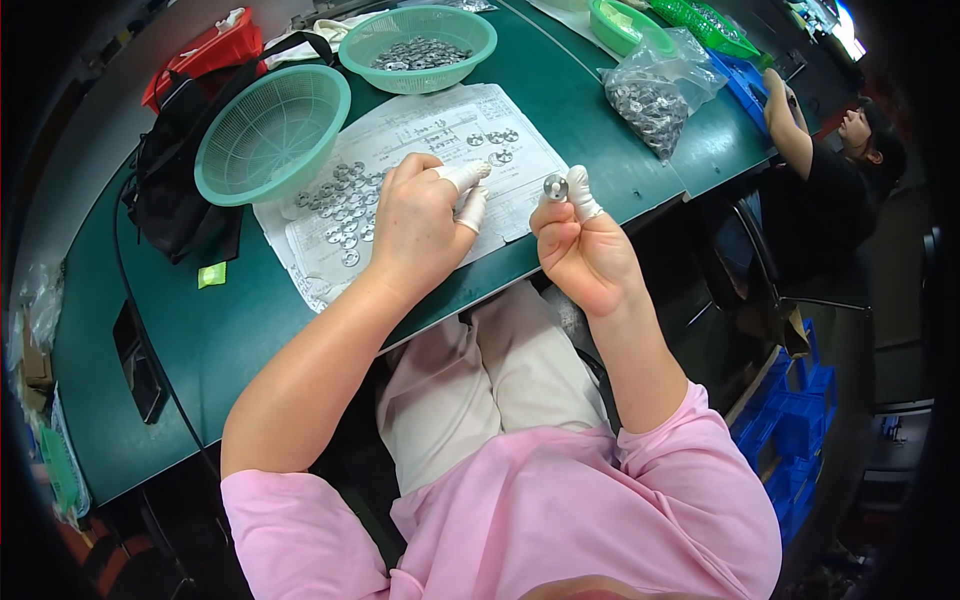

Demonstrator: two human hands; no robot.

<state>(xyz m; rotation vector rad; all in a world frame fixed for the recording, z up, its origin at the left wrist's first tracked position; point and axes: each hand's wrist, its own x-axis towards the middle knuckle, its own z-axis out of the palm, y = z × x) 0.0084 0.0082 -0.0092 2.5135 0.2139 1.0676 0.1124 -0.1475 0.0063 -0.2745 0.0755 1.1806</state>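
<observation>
Between the cotted thumb and forefinger of my right hand (590, 245) a small round metal disc (551, 192) with a centre hole is pinched upright, near the table's front edge. My left hand (425, 215) hovers over the printed paper sheets (480, 115), its fingers curled and its thumb and forefinger, in white finger cots, drawn close together. Whatever lies between them, if anything, is too small or hidden to make out. Many loose metal discs (348, 205) spread over the paper left of that hand, partly covered by it. Beyond its fingertips sits a smaller group of discs (497, 138).
A pale green basket (205, 180) and another with metal parts (490, 45) stand behind the paper. A clear bag of metal parts (648, 105) lies at the right. A black bag (165, 190) and a phone (140, 365) are leftward. Another person (825, 195) sits at right.
</observation>
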